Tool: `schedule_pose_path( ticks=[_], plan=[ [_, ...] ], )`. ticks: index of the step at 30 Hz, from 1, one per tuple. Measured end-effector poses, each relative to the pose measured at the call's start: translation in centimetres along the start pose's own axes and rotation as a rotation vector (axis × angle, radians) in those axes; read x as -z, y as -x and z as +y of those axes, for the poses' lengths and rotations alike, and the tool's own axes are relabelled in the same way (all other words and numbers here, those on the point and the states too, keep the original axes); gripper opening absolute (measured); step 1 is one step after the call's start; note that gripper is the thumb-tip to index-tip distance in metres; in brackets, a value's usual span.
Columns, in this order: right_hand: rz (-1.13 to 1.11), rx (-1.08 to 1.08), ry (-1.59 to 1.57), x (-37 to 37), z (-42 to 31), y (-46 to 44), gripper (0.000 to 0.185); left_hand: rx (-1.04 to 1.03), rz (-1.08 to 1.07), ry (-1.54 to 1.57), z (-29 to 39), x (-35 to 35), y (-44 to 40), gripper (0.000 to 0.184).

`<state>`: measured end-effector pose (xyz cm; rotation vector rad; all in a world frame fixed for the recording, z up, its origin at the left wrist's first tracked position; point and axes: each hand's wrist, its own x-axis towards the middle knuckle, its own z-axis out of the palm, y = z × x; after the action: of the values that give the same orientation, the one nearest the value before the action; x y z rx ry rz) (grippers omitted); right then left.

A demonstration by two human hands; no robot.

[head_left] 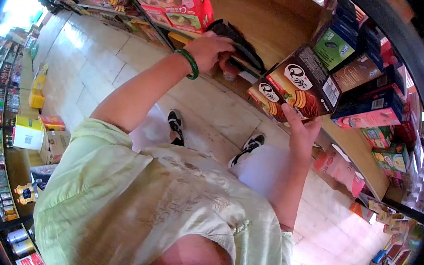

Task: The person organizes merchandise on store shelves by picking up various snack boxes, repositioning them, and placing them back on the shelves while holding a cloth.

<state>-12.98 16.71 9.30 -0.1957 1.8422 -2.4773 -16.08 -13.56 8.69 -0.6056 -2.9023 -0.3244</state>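
Note:
My right hand (301,128) grips a dark brown snack box (306,80) with a white Q logo and pictures of layered snacks. Its thumb lies on the printed face, and the other fingers are mostly hidden behind the box. The box is tilted at the shelf's front edge. My left hand (210,50), with a green bangle on the wrist, is closed around a dark, cloth-like item (238,40) at the shelf edge. Exactly what this item is, I cannot tell. Red snack boxes (178,1) stand on the shelf just beyond my left hand.
The wooden shelf (264,15) runs across the top. Green-fronted (335,47) and pink-fronted boxes (369,114) crowd its right part. Below it lies a pink package (338,170). Shelves of jars (4,92) and a yellow-white carton (29,133) line the left, across the tiled floor (111,66).

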Motion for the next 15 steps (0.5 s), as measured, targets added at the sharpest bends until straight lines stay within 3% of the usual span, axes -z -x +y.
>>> schedule_pose_path(
  ticks=[3, 6, 8, 10, 12, 15],
  plan=[
    [0.096, 0.042, 0.002, 0.8, -0.5, 1.1, 0.051, 0.044, 0.001, 0.053, -1.0, -1.6, -0.8, 0.027],
    [0.23, 0.052, 0.029, 3.3, 0.4, 1.7, 0.066, 0.061, 0.08, 0.013, 2.3, -3.1, -2.6, 0.029],
    [0.215, 0.105, -0.09, 3.8, -0.3, 1.8, 0.073, 0.117, -0.043, -0.009, 6.3, -1.8, -3.8, 0.03],
    [0.243, 0.118, -0.173, 3.4, -1.2, 1.8, 0.073, 0.056, 0.03, -0.02, 7.4, -2.9, -3.7, 0.033],
    [0.157, 0.002, -0.104, 4.2, -1.2, 1.4, 0.072, 0.0, 0.05, -0.059, 8.4, -3.1, -3.3, 0.025],
    [0.196, 0.075, 0.031, 2.2, -1.6, 1.9, 0.065, -0.082, 0.076, 0.161, 7.8, -3.8, -0.6, 0.021]
  ],
)
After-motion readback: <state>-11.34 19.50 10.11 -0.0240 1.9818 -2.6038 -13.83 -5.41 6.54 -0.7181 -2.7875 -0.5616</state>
